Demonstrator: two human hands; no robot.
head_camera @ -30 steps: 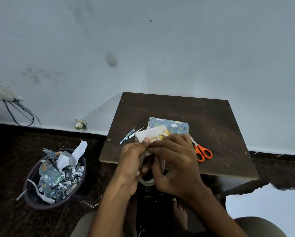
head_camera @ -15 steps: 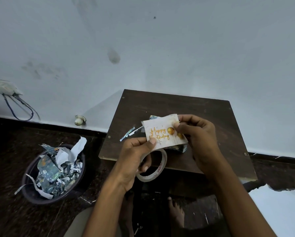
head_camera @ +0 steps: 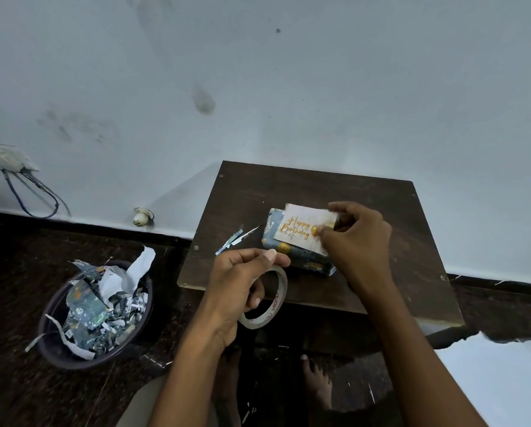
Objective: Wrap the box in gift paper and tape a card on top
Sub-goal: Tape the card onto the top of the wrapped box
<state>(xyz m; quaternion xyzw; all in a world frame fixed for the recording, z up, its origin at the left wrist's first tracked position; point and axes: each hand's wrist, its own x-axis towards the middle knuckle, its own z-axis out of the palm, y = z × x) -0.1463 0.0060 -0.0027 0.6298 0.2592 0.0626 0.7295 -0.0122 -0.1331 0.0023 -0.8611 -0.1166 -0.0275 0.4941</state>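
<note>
A small box wrapped in blue patterned gift paper lies on the dark wooden table. A white card with gold "Happy Birthday" lettering lies on top of it. My right hand pinches the card's right end, thumb on its face and fingers over the far edge. My left hand grips a roll of clear tape at the table's near edge, left of the box.
Paper scraps lie on the table left of the box. A dark bin full of gift-paper offcuts stands on the floor at left. A wall socket with cables is far left. My bare feet show beneath the table.
My right hand carried the card from mid-air down onto the wrapped box. My left hand let go of the card and keeps the tape roll. The scissors are hidden now.
</note>
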